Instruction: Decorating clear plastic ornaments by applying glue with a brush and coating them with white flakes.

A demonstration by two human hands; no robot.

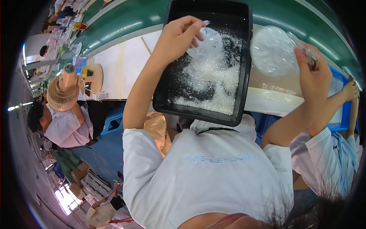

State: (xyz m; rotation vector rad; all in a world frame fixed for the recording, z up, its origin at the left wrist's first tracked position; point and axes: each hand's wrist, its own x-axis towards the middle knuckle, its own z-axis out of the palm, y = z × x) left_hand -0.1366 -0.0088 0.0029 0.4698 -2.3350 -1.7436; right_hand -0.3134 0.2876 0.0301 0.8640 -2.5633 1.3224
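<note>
The left hand (182, 35) holds a clear disc (209, 46) over the black tray (198, 115), towards its far edge; the right hand (315, 74), past the tray's right edge, grips blurred clear plastic (310, 57). Whitish bits (223, 86) spread to its near right corner.

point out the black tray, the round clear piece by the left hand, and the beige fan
Black tray (198, 115), head view: its near rim.
Round clear piece (209, 46), head view: middle of its face.
Beige fan (63, 94), head view: its grille.

free room over white tabletop (110, 74) (bar thin stick (145, 45)); left forearm (143, 86), black tray (248, 57) and clear round bundle (271, 51) block rightward
</note>
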